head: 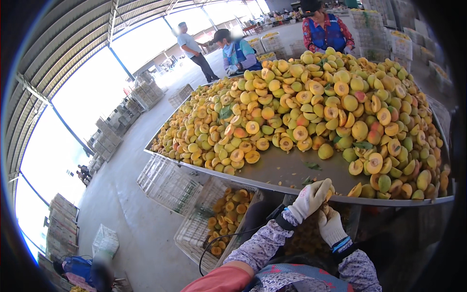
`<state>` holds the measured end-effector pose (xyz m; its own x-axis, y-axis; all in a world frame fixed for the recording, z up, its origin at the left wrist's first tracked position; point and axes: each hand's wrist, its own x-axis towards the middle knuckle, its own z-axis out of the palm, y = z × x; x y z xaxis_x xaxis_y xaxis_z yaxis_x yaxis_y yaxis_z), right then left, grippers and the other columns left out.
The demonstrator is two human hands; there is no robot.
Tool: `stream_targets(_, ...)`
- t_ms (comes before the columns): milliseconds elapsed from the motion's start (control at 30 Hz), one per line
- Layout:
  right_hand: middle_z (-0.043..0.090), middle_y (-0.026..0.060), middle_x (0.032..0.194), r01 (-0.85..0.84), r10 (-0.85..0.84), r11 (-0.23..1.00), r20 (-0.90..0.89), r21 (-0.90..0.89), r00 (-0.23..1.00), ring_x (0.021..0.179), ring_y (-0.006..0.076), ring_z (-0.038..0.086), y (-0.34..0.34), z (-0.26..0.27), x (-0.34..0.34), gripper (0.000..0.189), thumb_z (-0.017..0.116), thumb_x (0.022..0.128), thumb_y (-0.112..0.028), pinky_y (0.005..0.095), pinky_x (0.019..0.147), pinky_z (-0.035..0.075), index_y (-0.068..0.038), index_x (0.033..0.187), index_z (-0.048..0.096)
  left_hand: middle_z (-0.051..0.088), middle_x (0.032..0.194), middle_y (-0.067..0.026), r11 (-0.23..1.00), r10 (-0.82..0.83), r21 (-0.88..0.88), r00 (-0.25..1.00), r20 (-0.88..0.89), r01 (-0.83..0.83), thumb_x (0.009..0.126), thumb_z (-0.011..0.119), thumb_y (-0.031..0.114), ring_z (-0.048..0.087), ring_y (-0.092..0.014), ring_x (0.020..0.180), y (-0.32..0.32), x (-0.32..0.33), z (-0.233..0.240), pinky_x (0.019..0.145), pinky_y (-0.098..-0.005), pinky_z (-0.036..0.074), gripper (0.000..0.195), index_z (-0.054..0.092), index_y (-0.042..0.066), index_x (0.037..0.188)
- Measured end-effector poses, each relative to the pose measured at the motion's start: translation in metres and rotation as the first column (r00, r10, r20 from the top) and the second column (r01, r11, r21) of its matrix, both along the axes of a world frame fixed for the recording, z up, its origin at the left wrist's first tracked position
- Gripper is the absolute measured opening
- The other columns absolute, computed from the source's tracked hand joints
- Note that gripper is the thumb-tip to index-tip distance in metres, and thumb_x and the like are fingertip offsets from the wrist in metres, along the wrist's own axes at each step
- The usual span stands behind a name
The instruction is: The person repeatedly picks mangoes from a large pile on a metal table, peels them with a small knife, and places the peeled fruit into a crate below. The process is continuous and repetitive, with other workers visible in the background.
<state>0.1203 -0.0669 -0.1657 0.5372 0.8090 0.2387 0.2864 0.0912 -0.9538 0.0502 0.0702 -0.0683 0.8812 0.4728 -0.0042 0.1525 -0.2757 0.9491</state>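
In a white knitted glove, my left hand grips a yellow piece of stone fruit at the front rim of a metal-topped table. My right hand, also gloved, is just below it, with fingertips pinched around a small brown piece. Whether that is a pit or part of the same fruit I cannot tell. Before me rises a large heap of yellow-green stone fruit, many of them cut in half. Some halves show an orange-brown hollow. Green leaves lie on the bare metal near my hands.
Under the table's front edge, a white plastic crate holds fruit halves. Another crate stands beside it. A black cable loops by my left forearm. Two people work across the table; another person stands behind.
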Motion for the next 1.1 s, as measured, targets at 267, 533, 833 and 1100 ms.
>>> stream_targets(267,0.066,0.0022,0.089,-0.343,0.143,0.930,-0.728,-0.132,0.670,0.082,0.0094,0.058,-0.011,0.041,0.004,0.040,0.056,0.106,-0.039,0.0269,0.074,0.048,0.000,0.107,0.065,0.067,0.097,-0.0083,0.898,0.212,-0.436,0.926,0.311,-0.059,0.110,0.046,0.027,0.061,-0.014,0.079,-0.012,0.008,-0.020,0.073,-0.0274,0.051,0.034,0.066,-0.001,0.114)
stream_targets(533,0.053,0.0011,0.065,-0.457,0.284,0.870,-0.572,-0.183,0.770,0.050,0.0187,0.049,-0.024,0.050,0.012,0.040,0.052,0.105,-0.045,0.0355,0.050,0.043,-0.007,0.094,0.060,0.066,0.078,-0.0114,0.883,-0.116,-0.418,0.962,0.249,0.214,0.107,0.050,0.029,0.062,-0.019,0.067,-0.004,0.006,0.008,0.067,-0.0311,0.051,0.043,0.069,-0.002,0.084)
stream_targets(833,0.059,0.0083,0.069,-0.442,0.287,0.892,-0.638,-0.094,0.714,0.051,0.0239,0.053,-0.021,0.053,-0.003,0.038,0.062,0.100,-0.043,0.0365,0.053,0.046,-0.006,0.089,0.059,0.061,0.073,-0.0081,0.578,0.153,-0.766,0.885,0.440,0.281,0.106,0.050,0.046,0.061,-0.024,0.063,-0.009,0.005,0.007,0.059,-0.0341,0.049,0.046,0.059,0.009,0.081)
stream_targets(1100,0.072,0.0222,0.093,-0.098,0.372,0.769,0.317,-0.632,0.872,0.090,0.0428,0.069,-0.026,0.053,0.000,0.041,0.062,0.094,-0.044,0.0504,0.082,0.055,-0.005,0.104,0.071,0.062,0.080,-0.0043,0.533,0.636,-0.844,0.690,0.346,-0.068,0.101,0.057,0.051,0.062,-0.024,0.070,0.027,-0.039,0.057,0.059,-0.0366,0.050,0.039,0.060,0.017,0.083)
